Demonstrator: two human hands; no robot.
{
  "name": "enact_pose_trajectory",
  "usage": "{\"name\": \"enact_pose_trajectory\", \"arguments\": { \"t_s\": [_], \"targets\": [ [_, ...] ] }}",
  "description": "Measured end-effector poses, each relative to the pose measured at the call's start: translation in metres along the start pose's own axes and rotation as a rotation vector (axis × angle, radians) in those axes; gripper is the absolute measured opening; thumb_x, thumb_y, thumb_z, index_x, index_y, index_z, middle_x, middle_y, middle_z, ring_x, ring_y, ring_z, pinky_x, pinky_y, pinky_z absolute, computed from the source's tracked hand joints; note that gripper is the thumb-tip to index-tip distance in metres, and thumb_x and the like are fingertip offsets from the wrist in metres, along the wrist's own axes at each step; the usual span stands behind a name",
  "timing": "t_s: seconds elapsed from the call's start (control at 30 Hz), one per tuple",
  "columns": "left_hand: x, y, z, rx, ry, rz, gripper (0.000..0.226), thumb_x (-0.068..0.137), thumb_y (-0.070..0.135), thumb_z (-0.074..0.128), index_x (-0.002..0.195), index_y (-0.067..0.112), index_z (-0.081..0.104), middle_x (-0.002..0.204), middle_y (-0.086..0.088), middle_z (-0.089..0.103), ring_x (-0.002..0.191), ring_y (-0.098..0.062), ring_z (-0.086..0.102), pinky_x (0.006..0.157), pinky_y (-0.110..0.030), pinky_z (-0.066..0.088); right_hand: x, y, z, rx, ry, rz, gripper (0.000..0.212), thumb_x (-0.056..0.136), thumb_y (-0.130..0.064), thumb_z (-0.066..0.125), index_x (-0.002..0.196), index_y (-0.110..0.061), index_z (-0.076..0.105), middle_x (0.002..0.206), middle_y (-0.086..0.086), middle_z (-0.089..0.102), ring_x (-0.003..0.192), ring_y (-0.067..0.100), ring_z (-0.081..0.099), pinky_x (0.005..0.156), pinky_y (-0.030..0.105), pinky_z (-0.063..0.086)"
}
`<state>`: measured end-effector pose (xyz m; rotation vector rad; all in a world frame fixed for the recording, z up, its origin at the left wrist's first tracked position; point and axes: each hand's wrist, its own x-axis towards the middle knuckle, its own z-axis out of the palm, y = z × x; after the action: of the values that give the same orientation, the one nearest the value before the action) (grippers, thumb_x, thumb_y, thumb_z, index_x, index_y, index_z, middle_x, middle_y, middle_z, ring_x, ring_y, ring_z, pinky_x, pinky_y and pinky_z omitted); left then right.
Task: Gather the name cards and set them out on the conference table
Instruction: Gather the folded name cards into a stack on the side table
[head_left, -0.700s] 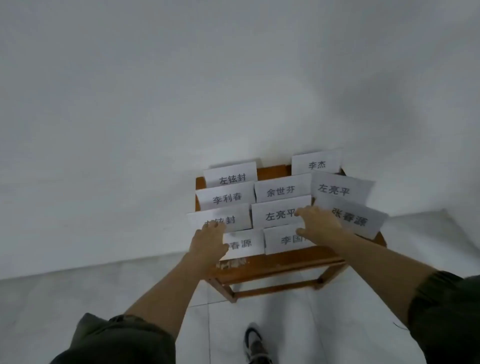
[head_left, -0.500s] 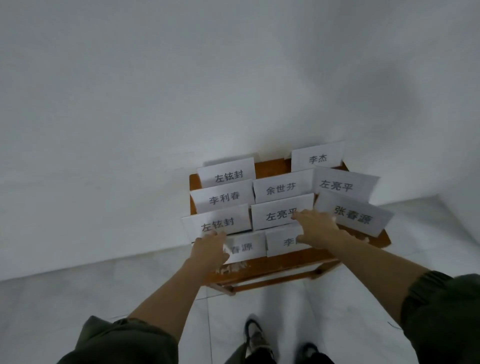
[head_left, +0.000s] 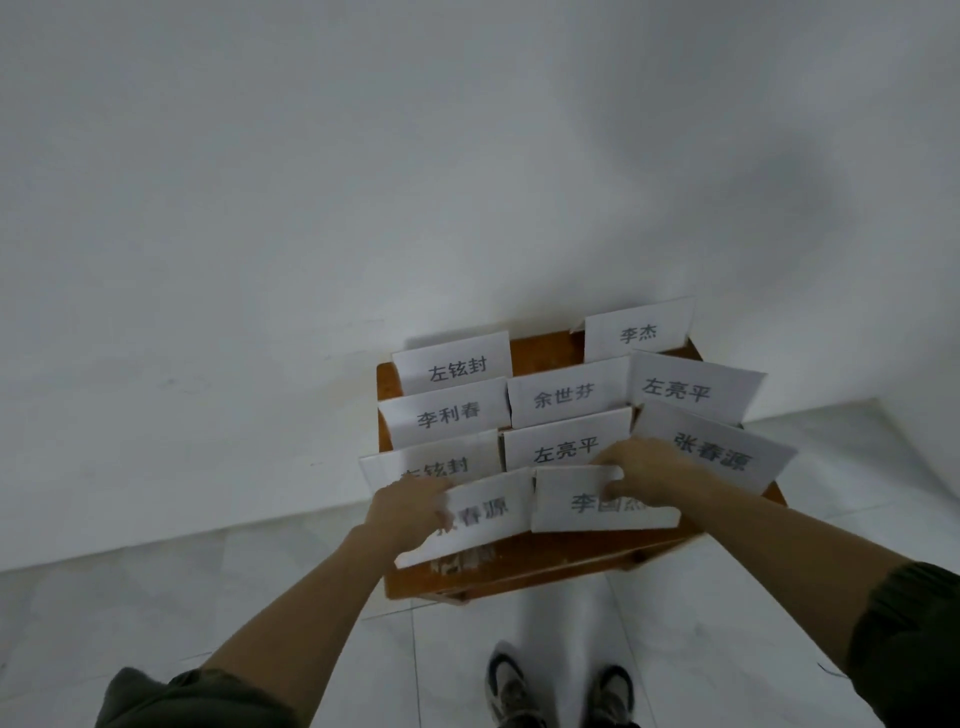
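White painted wall (head_left: 363, 156) fills the upper two thirds of the frame and meets a pale grey tiled floor (head_left: 156, 597) along the bottom. Against the wall, in the lower centre-right, stands a small brown wooden table (head_left: 545, 574). Its top is almost covered by white folded paper name cards (head_left: 563, 395) printed with black Chinese characters (ten of them, in rough rows stepping up toward the wall).

Both bare forearms reach in from the lower corners to the row nearest the table's front edge. The left hand (head_left: 408, 512) is on the left end of the front-left card (head_left: 488, 512), with the thumb lying across the card's printed face and covering its first character. This card is tilted, and its lower left corner hangs past the table's left edge. It is blurred, so the hand seems to pinch it, though the fingers behind cannot be made out. The right hand (head_left: 647, 475) curls its fingers over the top right edge of the front-right card (head_left: 576, 504), thumb on the face, clamping it. The two held cards touch at their inner edges.

Dark green sleeves (head_left: 914, 639) show at the bottom corners, and a pair of grey sneakers (head_left: 511, 691) stands on the tiles just below the table.
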<state>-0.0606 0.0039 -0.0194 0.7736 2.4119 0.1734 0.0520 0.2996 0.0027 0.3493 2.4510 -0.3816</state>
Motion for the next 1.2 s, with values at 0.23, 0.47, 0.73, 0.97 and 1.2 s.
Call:
{"name": "enact_pose_trajectory", "arguments": {
  "t_s": [0.23,0.47,0.73,0.97,1.2],
  "targets": [
    [-0.011,-0.004,-0.094,-0.034,0.054,0.027,0.038,0.084,0.038,0.069,0.120,0.028,0.061,0.119,0.004,0.061,0.103,-0.017,0.057,0.083,-0.031,0.049,-0.007,-0.014,-0.092,-0.007,0.113,-0.081,0.045,0.083,-0.045,0.071,0.123,-0.026,0.065,0.115,-0.004,0.064,0.101,0.016,0.060,0.090,0.036,0.050],
    [-0.013,-0.026,-0.134,-0.094,0.177,-0.086,0.027,0.083,0.037,0.070,0.106,0.028,0.061,0.105,0.004,0.063,0.091,-0.016,0.059,0.074,-0.030,0.049,0.019,-0.049,-0.162,-0.140,0.279,-0.144,0.050,0.083,-0.053,0.068,0.128,-0.033,0.060,0.121,-0.003,0.064,0.104,0.020,0.060,0.082,0.032,0.046],
    [-0.012,-0.071,-0.133,-0.131,0.119,-0.280,0.028,0.082,0.034,0.072,0.106,0.022,0.063,0.102,0.003,0.067,0.088,-0.014,0.062,0.074,-0.025,0.052,0.111,-0.095,-0.184,-0.251,0.268,-0.252,0.055,0.085,-0.055,0.064,0.136,-0.037,0.053,0.129,-0.004,0.059,0.112,0.020,0.058,0.084,0.031,0.045],
    [-0.002,-0.076,-0.127,-0.165,0.135,-0.344,0.034,0.083,0.034,0.070,0.115,0.026,0.063,0.109,0.007,0.068,0.095,-0.014,0.062,0.082,-0.030,0.055,0.197,-0.142,-0.169,-0.315,0.217,-0.366,0.040,0.088,-0.050,0.063,0.123,-0.031,0.062,0.109,0.001,0.068,0.096,0.022,0.065,0.073,0.030,0.049],
    [0.001,-0.081,-0.119,-0.178,0.137,-0.348,0.036,0.086,0.034,0.068,0.121,0.028,0.061,0.113,0.008,0.067,0.097,-0.015,0.062,0.080,-0.025,0.052,0.236,-0.165,-0.136,-0.341,0.159,-0.336,0.033,0.087,-0.042,0.064,0.114,-0.023,0.066,0.106,0.002,0.065,0.093,0.022,0.064,0.068,0.028,0.044]
  ]
}}
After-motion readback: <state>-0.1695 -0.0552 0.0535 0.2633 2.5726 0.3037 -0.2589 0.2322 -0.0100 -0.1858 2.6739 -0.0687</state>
